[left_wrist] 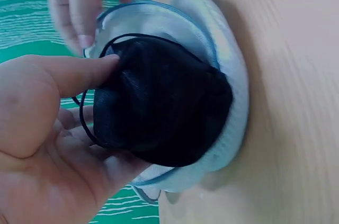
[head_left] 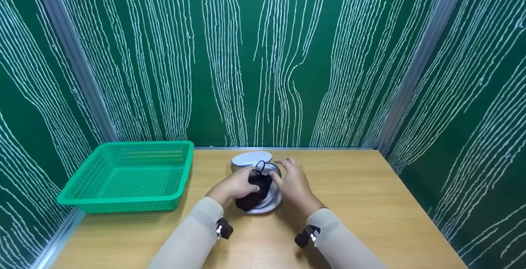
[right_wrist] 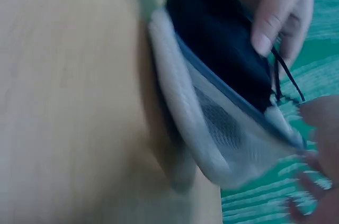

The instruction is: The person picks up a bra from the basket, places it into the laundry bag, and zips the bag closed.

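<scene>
My left hand [head_left: 236, 185] holds a black drawstring pouch [left_wrist: 159, 97], thumb on one side and fingers behind it. The pouch lies over the open mouth of a white padded mesh bag [right_wrist: 222, 144] with a blue-grey edge, and its thin black cord loops out near the fingers. At the bag's far right rim, my right hand [head_left: 296, 182] pinches the edge between thumb and fingers. The right wrist view shows that hand only in part, at the right border. Behind the bag's mouth stands a white oval piece [head_left: 251, 158].
A green plastic basket [head_left: 123, 205] with perforated walls stands on the left of the wooden table [head_left: 349, 199]. Green panels [head_left: 320, 76] with white wavy lines enclose the table at the back and sides. Each wrist wears a small black camera.
</scene>
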`<state>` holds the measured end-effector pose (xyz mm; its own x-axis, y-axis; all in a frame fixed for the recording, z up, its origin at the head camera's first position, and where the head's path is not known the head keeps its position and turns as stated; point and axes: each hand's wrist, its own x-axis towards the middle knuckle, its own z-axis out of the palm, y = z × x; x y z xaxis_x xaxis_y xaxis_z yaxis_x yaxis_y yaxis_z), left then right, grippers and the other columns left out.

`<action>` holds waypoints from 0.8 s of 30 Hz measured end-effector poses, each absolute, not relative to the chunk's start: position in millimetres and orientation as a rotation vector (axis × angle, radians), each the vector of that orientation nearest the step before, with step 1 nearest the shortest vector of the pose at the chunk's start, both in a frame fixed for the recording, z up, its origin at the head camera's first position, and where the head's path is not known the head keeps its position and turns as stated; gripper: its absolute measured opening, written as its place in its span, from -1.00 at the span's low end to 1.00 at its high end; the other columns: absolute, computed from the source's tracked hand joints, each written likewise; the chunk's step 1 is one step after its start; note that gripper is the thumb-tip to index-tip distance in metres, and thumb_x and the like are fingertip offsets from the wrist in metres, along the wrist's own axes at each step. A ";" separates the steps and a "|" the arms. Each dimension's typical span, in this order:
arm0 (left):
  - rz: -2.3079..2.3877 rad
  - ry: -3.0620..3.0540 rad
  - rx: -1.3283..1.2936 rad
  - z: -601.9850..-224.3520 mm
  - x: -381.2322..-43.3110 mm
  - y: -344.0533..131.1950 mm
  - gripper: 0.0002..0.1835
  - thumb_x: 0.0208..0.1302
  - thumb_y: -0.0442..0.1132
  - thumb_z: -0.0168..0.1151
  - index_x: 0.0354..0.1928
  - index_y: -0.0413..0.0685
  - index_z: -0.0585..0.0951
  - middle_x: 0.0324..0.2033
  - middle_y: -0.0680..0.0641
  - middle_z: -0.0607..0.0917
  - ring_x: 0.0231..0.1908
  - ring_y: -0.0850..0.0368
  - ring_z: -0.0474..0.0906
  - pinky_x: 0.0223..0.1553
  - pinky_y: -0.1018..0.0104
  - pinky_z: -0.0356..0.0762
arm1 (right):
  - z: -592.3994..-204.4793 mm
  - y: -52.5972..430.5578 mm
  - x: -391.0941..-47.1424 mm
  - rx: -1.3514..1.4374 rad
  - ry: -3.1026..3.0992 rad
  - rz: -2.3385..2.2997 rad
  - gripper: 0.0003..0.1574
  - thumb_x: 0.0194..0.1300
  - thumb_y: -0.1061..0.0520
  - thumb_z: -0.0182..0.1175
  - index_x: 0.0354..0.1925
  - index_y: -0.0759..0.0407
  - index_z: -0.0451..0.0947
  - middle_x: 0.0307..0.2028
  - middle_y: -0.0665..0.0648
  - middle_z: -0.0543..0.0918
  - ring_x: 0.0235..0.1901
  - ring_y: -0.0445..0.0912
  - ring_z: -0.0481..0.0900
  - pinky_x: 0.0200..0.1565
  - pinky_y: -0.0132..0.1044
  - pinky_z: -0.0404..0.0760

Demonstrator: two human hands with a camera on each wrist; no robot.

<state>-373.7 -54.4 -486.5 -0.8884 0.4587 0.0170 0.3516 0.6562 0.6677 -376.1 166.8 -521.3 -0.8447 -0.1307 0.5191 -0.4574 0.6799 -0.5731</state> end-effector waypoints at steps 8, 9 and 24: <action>1.291 2.624 0.579 -495.6 -378.8 -58.2 -0.15 0.53 -0.21 0.40 0.71 -0.37 0.28 0.57 -0.41 0.55 0.59 -0.32 0.47 0.73 -0.21 0.29 | -518.8 141.9 -364.3 1.111 -2.312 0.677 -0.72 0.52 0.28 0.39 0.14 0.27 0.79 0.21 0.28 0.82 0.30 0.23 0.73 0.44 0.12 0.68; 1.315 2.605 0.559 -496.4 -379.2 -59.6 -0.11 0.55 -0.22 0.39 0.74 -0.38 0.21 0.61 -0.42 0.49 0.63 -0.32 0.42 0.75 -0.21 0.25 | -519.5 141.3 -364.1 1.119 -2.348 0.676 -0.72 0.53 0.29 0.36 0.15 0.28 0.78 0.21 0.28 0.83 0.31 0.23 0.73 0.46 0.12 0.66; 1.114 2.947 0.079 -508.0 -383.4 -83.4 -0.56 0.61 -0.20 0.26 -0.56 0.02 0.49 -0.57 0.03 0.54 -0.51 0.07 0.51 -0.46 0.23 0.44 | -522.9 140.4 -372.3 0.916 -2.766 0.689 -0.58 0.73 0.07 0.27 0.38 0.21 0.70 0.36 0.26 0.76 0.47 0.22 0.63 0.58 0.16 0.56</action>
